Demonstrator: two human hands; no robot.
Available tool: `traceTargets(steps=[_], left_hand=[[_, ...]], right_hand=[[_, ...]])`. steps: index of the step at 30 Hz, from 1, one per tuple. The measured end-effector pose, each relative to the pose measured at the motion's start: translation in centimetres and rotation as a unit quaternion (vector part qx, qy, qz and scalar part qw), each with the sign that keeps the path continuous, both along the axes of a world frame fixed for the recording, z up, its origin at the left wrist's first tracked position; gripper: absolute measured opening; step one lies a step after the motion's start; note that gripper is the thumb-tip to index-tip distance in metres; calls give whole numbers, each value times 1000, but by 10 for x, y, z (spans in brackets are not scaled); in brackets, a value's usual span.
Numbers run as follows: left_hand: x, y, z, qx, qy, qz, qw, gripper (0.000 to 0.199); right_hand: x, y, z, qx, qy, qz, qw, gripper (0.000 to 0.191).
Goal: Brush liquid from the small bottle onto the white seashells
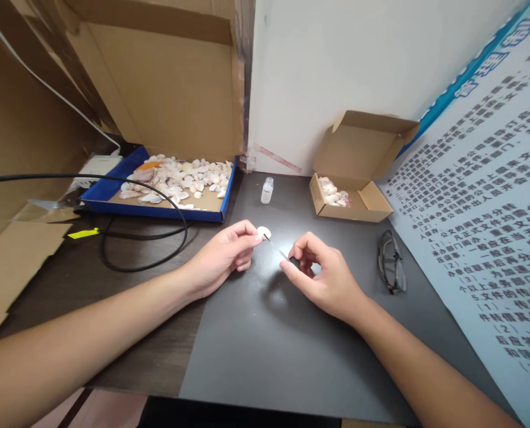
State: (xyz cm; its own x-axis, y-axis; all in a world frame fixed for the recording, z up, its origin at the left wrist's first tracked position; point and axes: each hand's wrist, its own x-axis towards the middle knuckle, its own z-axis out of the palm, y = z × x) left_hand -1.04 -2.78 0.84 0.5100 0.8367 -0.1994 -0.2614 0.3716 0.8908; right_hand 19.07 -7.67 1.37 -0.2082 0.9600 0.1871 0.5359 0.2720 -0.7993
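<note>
Between the thumb and fingers of my left hand [229,249] is a small white seashell [264,232], held above the grey mat. My right hand [321,270] pinches the black cap of a thin applicator brush [276,246]. Its dark tip points up and left, at the face of the shell; whether it touches cannot be made out. Beyond both hands, a small clear glass bottle [267,190] stands upright with its mouth uncapped and pale contents inside.
A blue-edged tray [176,212] of many shells lies at the back left, near a black cable [187,229]. An open cardboard box [358,211] with some shells stands at the back right. Glasses [390,261] lie at right, beside a printed poster [483,208].
</note>
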Motion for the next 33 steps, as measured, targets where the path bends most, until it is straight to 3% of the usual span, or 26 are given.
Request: traceTargets(steps=[5,12,17,23,33], left_hand=[[0,0,0,-2,-1,0,1000,24],[-1,0,0,-1,-2,-1,1000,24],[0,0,0,-1,-4,1,1000,23],[1,-1,2,-1,3,7,1000,24],[0,0,-1,7,4,1,1000,21]], right_hand=[[1,3,-2,-3,-54,-38,998,23],[0,1,1,10,0,-11,1000,25],[1,2,0,14,-26,-48,998,25],[0,0,1,11,3,0,1000,25],[-1,-2,2,32,42,2,999,25]])
